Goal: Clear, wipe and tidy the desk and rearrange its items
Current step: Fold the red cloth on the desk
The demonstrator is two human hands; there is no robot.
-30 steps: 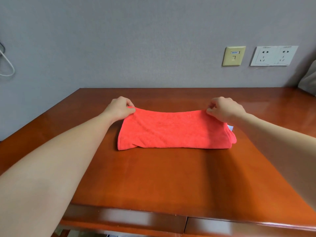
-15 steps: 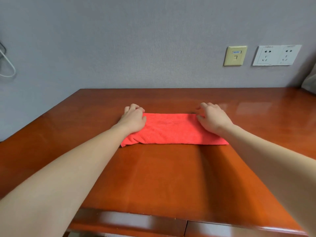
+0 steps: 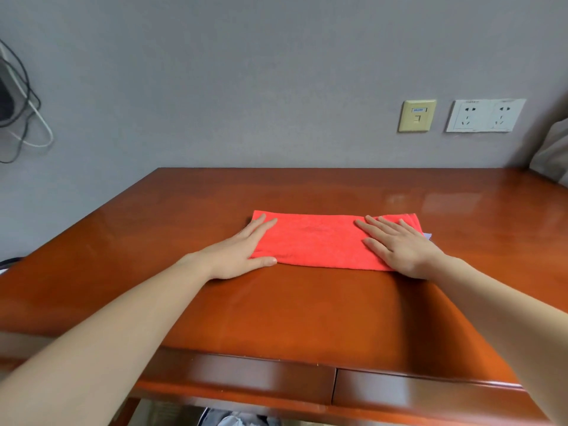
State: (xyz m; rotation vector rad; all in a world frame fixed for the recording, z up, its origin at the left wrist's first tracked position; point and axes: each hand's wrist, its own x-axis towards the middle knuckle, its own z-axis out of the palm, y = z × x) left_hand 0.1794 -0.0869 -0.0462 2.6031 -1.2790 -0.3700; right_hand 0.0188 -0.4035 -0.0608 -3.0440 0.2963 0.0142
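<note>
Pressing with left fingers and right fingers straight, flat, gripping nothing; folded cloth under and between them on the bench. Best to smooth outward evenly, squaring edges before another fold.

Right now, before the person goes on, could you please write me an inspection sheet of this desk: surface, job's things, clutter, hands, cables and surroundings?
Surface: desk, glossy brown wood, with wall reflections at the far right.
Job's things: red cloth, folded into a long strip, lying flat mid-desk; a small pale tag shows at its right end.
Clutter: pale grey soft thing at the far right edge; cannot tell what it is.
Hands: left hand flat, fingers straight, on the cloth's left end; right hand flat on its right end.
Cables: dark and white cables hang on the left wall.
Surroundings: yellowish plate, white double socket, drawer fronts.
</note>
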